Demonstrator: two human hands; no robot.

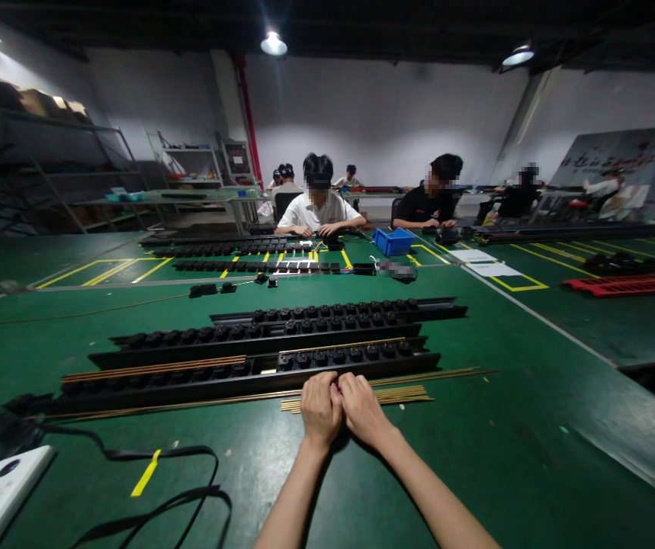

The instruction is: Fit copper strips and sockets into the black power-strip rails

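The person's forearms [290, 503] reach in over the green table [504, 473]. The left hand [320, 408] and right hand [364, 408] meet with fingers curled inward, knuckles side by side; whether anything is pinched between them I cannot tell (the backs of the hands hide it). They are at the front edge of the nearest black rail [387, 369], above short brass rods [407, 394] on the table. Long thin rods [458, 374] run along that rail.

Judging by how things lie, the work is partway: dark round pieces [338, 356] line much of the rails, with a gap [270, 363] near the middle of the nearest one. Coppery rods [155, 368] rest along its left part, while the short rods lie loose, apparently unused.
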